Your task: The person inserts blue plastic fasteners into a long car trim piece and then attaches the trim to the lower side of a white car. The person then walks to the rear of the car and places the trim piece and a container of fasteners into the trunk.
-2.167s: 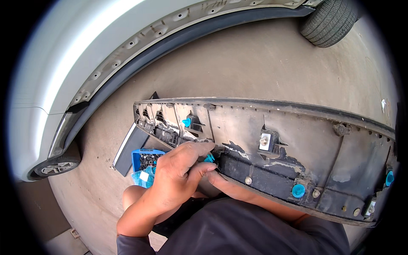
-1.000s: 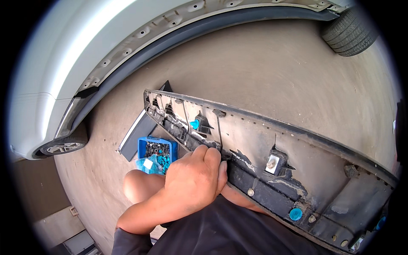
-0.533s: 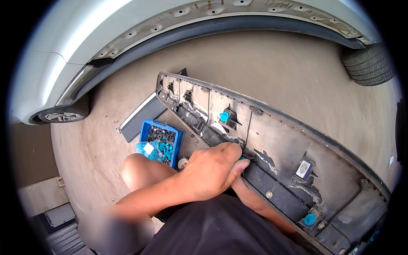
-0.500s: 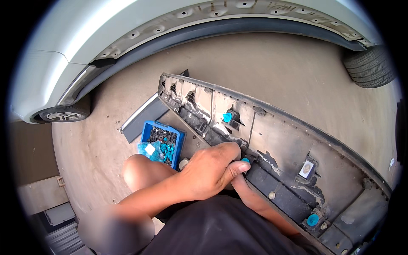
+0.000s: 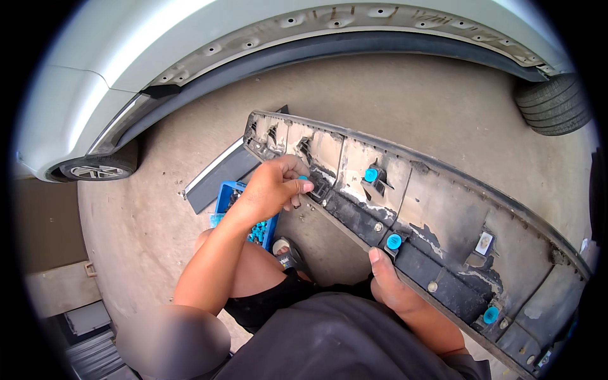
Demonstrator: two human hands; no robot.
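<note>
A long black trim panel [image 5: 462,221], its back scuffed pale, lies diagonally over my lap, fitted with blue clips [image 5: 393,241] and metal-plated mounts. My left hand [image 5: 276,187] pinches a blue clip [image 5: 303,180] at the panel's lower edge, toward its far end. My right hand [image 5: 398,289] grips the lower edge at the near part, thumb on top, other fingers hidden underneath. Behind my left arm, a blue bin [image 5: 226,192] holding clips is partly covered.
A pale car [image 5: 88,57] arches across the top, with its bare holed sill [image 5: 342,18] and two tires [image 5: 548,104]. A dark trim piece [image 5: 215,174] lies on the concrete floor [image 5: 158,234]. My foot in a sandal [image 5: 285,253] is below. Grey items [image 5: 88,316] sit at lower left.
My left hand has moved up and left along the panel. A blue clip now shows where it was. My right thumb has come into view, and the view has shifted.
</note>
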